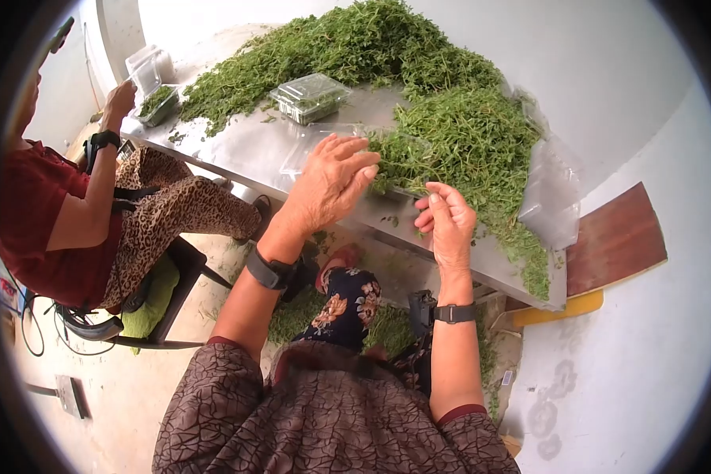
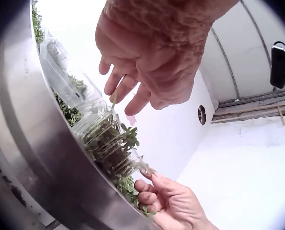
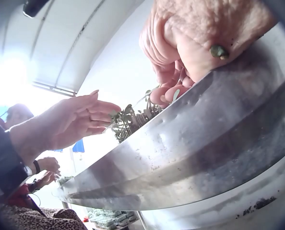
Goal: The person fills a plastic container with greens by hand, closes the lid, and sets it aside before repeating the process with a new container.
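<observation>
In the head view my left hand (image 1: 336, 178) is over the near edge of the metal table, fingers extended at a clear plastic box (image 2: 106, 139) filled with green sprigs. A thin stem (image 2: 114, 99) shows by its fingertips in the left wrist view. My right hand (image 1: 448, 225), fingers curled, is at the box's other end; thumb and forefinger pinch its clear corner in the left wrist view. Small leaves (image 3: 176, 95) show beside the right fingertips. The box's lid (image 1: 296, 150) stands open on the far side. Part of the box is hidden behind my left hand.
A large heap of greens (image 1: 466, 118) covers the back and right of the table (image 1: 355, 107). A closed filled box (image 1: 312, 96) stands behind. Clear empty boxes (image 1: 549, 193) lie right. Another person (image 1: 63, 197) sits left beside an open box (image 1: 156, 104).
</observation>
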